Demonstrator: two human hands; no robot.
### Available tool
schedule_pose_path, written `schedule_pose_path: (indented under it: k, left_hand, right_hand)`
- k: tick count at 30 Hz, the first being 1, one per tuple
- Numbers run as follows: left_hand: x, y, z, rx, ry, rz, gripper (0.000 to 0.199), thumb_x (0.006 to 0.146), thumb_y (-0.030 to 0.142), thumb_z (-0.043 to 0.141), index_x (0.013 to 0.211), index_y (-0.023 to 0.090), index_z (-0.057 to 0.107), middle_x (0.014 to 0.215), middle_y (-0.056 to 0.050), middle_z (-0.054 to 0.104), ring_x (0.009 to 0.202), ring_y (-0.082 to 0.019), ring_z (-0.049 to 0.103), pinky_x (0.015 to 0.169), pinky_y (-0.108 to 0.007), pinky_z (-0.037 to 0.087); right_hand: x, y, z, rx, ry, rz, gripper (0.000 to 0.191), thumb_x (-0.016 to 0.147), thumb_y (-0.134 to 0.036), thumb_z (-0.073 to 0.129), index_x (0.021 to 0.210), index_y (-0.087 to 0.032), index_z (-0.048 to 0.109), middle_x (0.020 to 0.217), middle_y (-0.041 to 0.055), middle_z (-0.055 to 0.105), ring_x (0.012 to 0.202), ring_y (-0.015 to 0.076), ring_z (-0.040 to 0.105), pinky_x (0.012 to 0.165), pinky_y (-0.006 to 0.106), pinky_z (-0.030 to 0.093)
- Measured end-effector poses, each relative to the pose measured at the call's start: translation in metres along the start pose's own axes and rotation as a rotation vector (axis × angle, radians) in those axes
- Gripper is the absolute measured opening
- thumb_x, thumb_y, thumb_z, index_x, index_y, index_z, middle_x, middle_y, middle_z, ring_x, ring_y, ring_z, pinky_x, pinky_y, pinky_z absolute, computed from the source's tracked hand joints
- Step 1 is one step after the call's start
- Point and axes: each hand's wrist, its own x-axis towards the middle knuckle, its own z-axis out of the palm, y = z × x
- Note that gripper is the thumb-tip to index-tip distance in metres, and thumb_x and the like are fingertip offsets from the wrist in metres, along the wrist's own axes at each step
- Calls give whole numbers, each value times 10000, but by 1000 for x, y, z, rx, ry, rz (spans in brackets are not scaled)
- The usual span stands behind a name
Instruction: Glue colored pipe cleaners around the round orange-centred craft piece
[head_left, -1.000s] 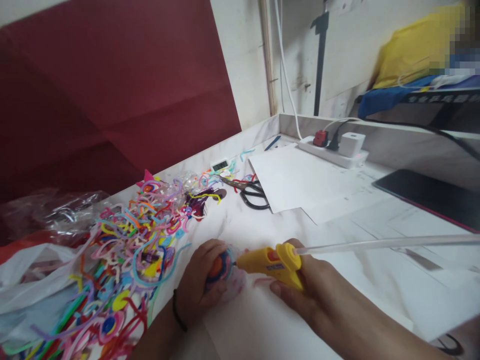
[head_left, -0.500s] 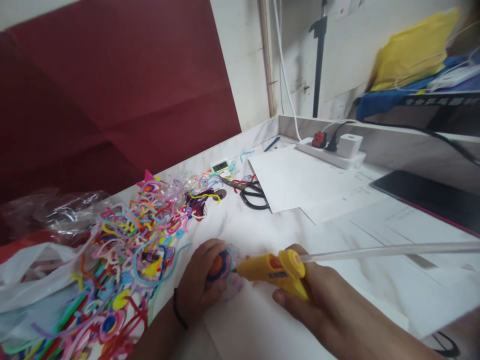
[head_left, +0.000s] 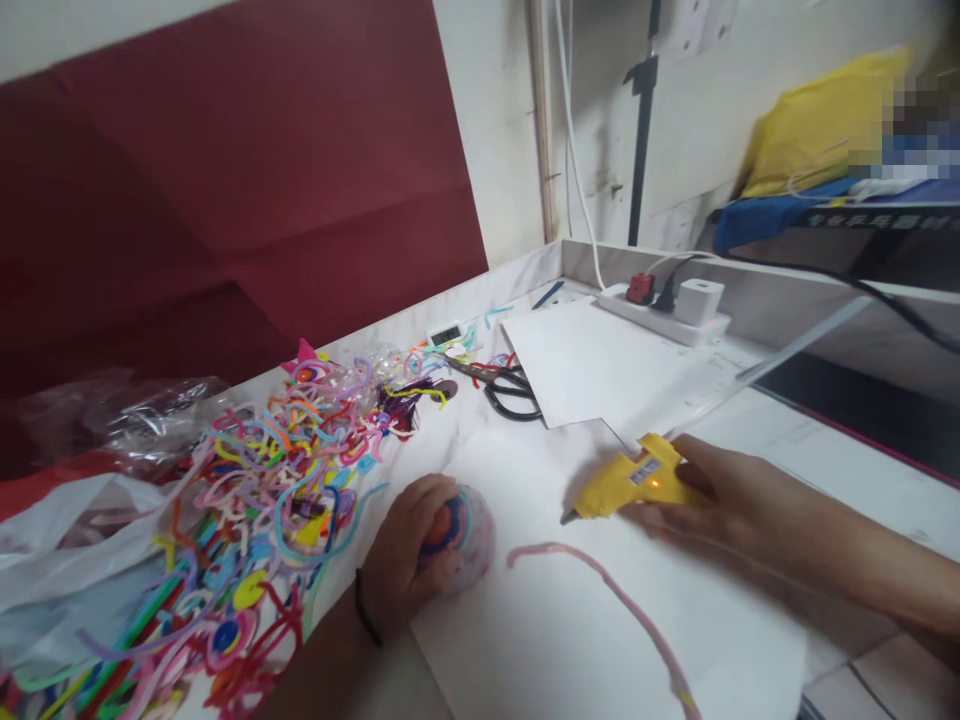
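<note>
My left hand (head_left: 409,540), with a dark band at the wrist, is closed round a clear rounded thing with coloured coils (head_left: 469,540), orange, blue and pink. It rests at the edge of a white paper sheet (head_left: 540,640). To the right, my right hand (head_left: 694,490) grips a yellow glue gun (head_left: 622,485), its nozzle pointing down and left over the paper, apart from the rounded thing. A small orange light glows on its side. From its rear, a long translucent glue stick (head_left: 810,345) slants up. A curved pink strip (head_left: 607,580) lies on the paper.
A heap of colourful strips and coils (head_left: 277,480) covers the left, beside plastic bags (head_left: 67,550). Black-handled scissors (head_left: 510,390) lie near a small digital display (head_left: 445,335). Behind are more paper (head_left: 592,360), a power strip (head_left: 660,315) and a dark flat device (head_left: 862,400).
My right hand has drawn the glue gun away from the rounded thing, up and right, and tilted it nozzle-down. The pink strip on the paper now shows. My left hand has barely moved.
</note>
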Motion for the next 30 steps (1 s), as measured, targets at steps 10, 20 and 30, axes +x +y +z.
schedule_pose_path:
  k: [10,20,30]
  left_hand:
    - [-2,-2,4,5,32,18,506,923,398,471,1402,250,399,1363,-123,515,1264,-320,483,1064,-498,393]
    - [1,9,0,47,43,19,481,910,293,497,1378,233,406,1334,-122,532,1238,-288,511,1062,-457,408]
    - [-1,15,5,104,88,5,491,901,269,501,1375,215,387,1331,-140,526,1238,-300,508,1051,-476,418]
  right_hand:
    - [-13,-15,-4,-541,107,-109,148,881,-334,547,880,-205,621,837,158,667,749,343,614,589,424,431]
    - [-17,-82,76,-616,-94,-506,224,784,18,540,732,-151,678,741,83,662,620,216,624,514,312,423]
    - [-19,-90,86,-596,30,-396,173,794,-21,566,712,-158,633,610,71,665,517,244,641,470,322,246]
